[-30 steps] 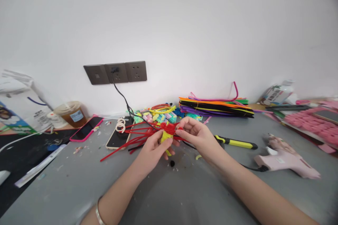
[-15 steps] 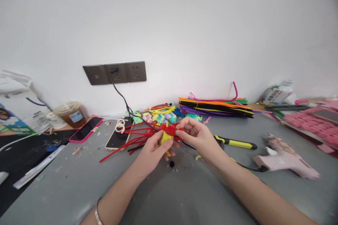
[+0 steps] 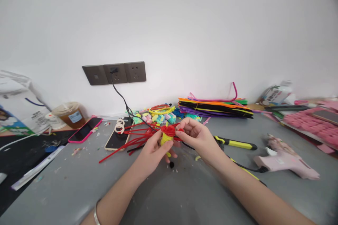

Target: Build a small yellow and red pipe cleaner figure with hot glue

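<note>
The red-and-yellow fuzzy piece is being held above the grey surface, near the red stems; the left hand is gripping its yellow part, the right hand pinching its red edge.

Bare left hand curls, thumb extended; bare right hand pinches just right of the left fingers!

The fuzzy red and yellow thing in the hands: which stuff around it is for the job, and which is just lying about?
For the job:
- fuzzy red and yellow thing, in both hands
- red sticks, probably
- coloured bundle, probably
- glue gun, maybe; neither hand holds it

Seemingly just lying about:
- pink-edged phone
- drink cup
- bottle
</note>
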{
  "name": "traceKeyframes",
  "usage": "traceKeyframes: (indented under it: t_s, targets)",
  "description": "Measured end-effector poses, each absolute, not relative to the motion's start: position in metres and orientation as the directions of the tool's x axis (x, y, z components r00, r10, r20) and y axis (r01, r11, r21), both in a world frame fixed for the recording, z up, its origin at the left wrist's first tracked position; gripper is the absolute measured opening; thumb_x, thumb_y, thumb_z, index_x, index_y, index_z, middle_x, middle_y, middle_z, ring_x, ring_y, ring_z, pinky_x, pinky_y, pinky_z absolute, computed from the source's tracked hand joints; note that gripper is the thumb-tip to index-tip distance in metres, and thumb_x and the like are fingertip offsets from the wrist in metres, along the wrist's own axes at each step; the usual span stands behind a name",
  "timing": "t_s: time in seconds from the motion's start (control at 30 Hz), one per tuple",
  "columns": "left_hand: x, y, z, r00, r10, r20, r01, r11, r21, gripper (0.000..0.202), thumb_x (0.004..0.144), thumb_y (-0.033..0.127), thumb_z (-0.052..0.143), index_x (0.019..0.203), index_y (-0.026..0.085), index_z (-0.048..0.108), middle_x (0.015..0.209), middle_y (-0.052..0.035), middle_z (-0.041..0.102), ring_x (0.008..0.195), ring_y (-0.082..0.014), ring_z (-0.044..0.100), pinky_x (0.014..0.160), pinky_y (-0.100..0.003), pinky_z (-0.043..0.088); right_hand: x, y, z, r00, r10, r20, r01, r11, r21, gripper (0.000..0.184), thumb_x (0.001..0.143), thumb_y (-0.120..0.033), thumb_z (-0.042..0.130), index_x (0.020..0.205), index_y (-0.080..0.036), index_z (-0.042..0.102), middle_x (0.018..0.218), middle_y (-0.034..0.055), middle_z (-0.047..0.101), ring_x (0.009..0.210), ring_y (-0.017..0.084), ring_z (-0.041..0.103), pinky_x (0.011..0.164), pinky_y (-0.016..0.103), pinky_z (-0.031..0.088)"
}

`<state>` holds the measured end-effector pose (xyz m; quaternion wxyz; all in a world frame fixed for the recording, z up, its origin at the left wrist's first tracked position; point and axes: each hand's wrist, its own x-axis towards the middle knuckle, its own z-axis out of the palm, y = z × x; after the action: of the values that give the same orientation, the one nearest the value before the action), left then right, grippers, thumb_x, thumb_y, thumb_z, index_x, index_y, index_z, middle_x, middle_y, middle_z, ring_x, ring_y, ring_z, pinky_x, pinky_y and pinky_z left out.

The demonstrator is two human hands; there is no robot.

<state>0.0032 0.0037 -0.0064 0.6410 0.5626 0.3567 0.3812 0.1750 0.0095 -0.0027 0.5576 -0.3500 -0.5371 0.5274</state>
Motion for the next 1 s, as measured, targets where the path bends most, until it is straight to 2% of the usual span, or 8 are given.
traceKeyframes:
  t_s: [0.1,0.3,0.43,0.53,0.63,0.83,1.0]
  targets:
    - [0.0033,0.0032,-0.0064,0.451,0.892,-0.030,-0.078,0.072,0.994,0.050,0.080,0.053,0.071,0.115,0.018,0.063,0.096,-0.0071,0.071,0.072,-0.0162,0.067,0.053,-0.022,0.049,0.1748,0.0086,-0.0018,-0.138,0.966,0.219,-0.215,0.187,-0.959,0.036,0.074,-0.045,0.082,0.077,-0.020,0.055,0.071,-0.0026,0.062,0.058,0.010,0.056,0.057,0.024,0.045]
    - [0.0050,0.0024,-0.0035,0.420,0.907,-0.029,-0.051,0.055,0.997,0.045,0.077,0.055,0.072,0.098,0.017,0.064,0.069,0.0002,0.061,0.060,-0.0121,0.059,0.045,-0.018,0.039,0.1747,0.0079,-0.0007,-0.148,0.964,0.223,-0.221,0.187,-0.957,0.034,0.076,-0.043,0.081,0.077,-0.021,0.055,0.072,-0.0023,0.062,0.061,0.012,0.060,0.060,0.027,0.048]
    - [0.0041,0.0030,-0.0042,0.407,0.913,-0.038,-0.070,0.072,0.995,0.048,0.076,0.057,0.072,0.101,0.016,0.064,0.079,-0.0016,0.061,0.060,-0.0101,0.057,0.044,-0.017,0.035,0.1744,0.0095,-0.0026,-0.160,0.959,0.233,-0.213,0.197,-0.957,0.033,0.075,-0.043,0.081,0.076,-0.022,0.055,0.072,-0.0018,0.062,0.063,0.014,0.061,0.062,0.028,0.051]
    - [0.0026,0.0041,-0.0067,0.420,0.906,-0.051,-0.125,0.113,0.986,0.052,0.081,0.062,0.064,0.103,0.015,0.065,0.091,-0.0066,0.064,0.067,-0.0136,0.063,0.045,-0.019,0.038,0.1749,0.0103,-0.0040,-0.162,0.962,0.221,-0.205,0.187,-0.961,0.033,0.075,-0.042,0.082,0.077,-0.022,0.056,0.074,-0.0014,0.062,0.066,0.014,0.061,0.065,0.027,0.052]
    - [0.0021,0.0045,-0.0082,0.434,0.899,-0.066,-0.163,0.150,0.975,0.054,0.082,0.064,0.061,0.102,0.014,0.064,0.094,-0.0086,0.064,0.069,-0.0161,0.065,0.045,-0.020,0.040,0.1756,0.0107,-0.0050,-0.159,0.961,0.228,-0.205,0.194,-0.959,0.030,0.076,-0.040,0.081,0.079,-0.022,0.057,0.075,-0.0015,0.061,0.068,0.013,0.060,0.065,0.026,0.051]
    - [0.0039,0.0026,-0.0045,0.426,0.903,-0.057,-0.135,0.126,0.983,0.045,0.076,0.051,0.075,0.100,0.015,0.064,0.078,-0.0013,0.058,0.064,-0.0119,0.058,0.044,-0.018,0.039,0.1752,0.0092,-0.0022,-0.186,0.956,0.228,-0.228,0.184,-0.956,0.029,0.078,-0.041,0.080,0.083,-0.022,0.058,0.073,-0.0015,0.061,0.065,0.013,0.060,0.064,0.026,0.050]
    - [0.0040,0.0035,-0.0025,0.415,0.908,-0.053,-0.176,0.137,0.975,0.041,0.075,0.047,0.077,0.097,0.015,0.065,0.095,-0.0077,0.066,0.064,-0.0109,0.057,0.045,-0.019,0.039,0.1752,0.0061,0.0046,-0.120,0.969,0.216,-0.229,0.185,-0.956,0.033,0.077,-0.046,0.079,0.089,-0.023,0.059,0.078,-0.0012,0.061,0.067,0.015,0.063,0.064,0.028,0.052]
